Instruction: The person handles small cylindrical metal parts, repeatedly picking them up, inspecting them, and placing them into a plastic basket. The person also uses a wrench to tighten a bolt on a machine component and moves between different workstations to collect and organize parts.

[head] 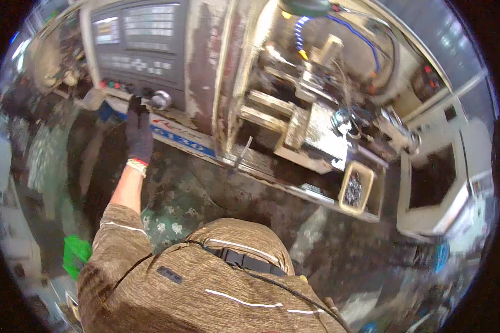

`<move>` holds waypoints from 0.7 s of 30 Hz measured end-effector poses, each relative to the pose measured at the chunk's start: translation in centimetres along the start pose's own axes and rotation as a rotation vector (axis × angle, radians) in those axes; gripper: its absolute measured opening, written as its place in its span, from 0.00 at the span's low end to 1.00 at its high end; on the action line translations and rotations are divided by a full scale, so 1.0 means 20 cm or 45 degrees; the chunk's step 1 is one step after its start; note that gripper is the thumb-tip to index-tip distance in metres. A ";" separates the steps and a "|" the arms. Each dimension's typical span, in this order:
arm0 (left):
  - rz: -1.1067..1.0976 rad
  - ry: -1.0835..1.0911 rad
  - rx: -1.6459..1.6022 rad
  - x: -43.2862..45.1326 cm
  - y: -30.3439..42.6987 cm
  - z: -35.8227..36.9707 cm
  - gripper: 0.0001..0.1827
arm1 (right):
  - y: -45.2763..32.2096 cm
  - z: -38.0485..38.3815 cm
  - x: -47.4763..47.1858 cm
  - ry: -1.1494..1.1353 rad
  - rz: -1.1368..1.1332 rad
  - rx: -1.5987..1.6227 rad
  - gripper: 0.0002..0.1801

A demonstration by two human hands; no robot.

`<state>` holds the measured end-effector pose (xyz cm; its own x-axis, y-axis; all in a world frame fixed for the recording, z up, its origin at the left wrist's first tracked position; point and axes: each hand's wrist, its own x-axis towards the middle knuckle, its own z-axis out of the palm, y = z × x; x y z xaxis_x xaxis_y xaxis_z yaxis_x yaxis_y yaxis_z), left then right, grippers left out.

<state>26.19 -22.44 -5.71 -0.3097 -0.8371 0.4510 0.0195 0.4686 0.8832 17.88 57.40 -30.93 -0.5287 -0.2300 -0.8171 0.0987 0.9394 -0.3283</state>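
My left hand (139,127), in a dark glove with a red and cream cuff, reaches up to the lower edge of a CNC lathe's control panel (179,62). Its blackened fingertips are beside a round silver handwheel (161,100), just right of red and green push buttons (110,85). Blur hides whether the fingers touch a control or how they are bent. My right hand is out of view. To the right of the panel lies the lathe's open work area, with a metal cross slide (323,127) and a blue segmented coolant hose (299,33).
A cream plastic bin (345,200) of small metal parts stands at the lathe's front right. A thin lever or rod (245,150) sticks up at the front edge. The machine's windowed door (435,179) is at right. Something bright green (76,256) lies at left.
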 end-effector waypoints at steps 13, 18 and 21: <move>0.062 -0.213 -0.219 0.06 0.09 0.04 0.25 | 0.12 0.09 -0.10 0.090 0.036 -0.013 0.23; -0.029 -0.138 -0.262 -0.02 0.07 0.23 0.26 | 0.70 0.15 0.03 0.451 -0.870 -0.939 0.08; 0.140 -0.165 0.042 0.05 0.18 0.16 0.28 | 0.48 0.25 0.13 0.303 -0.689 -0.438 0.13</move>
<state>22.90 -20.58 -2.50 -0.4275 -0.7379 0.5223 0.0297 0.5660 0.8239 21.69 64.65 -38.50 -0.6027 -0.6648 -0.4413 -0.4844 0.7443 -0.4597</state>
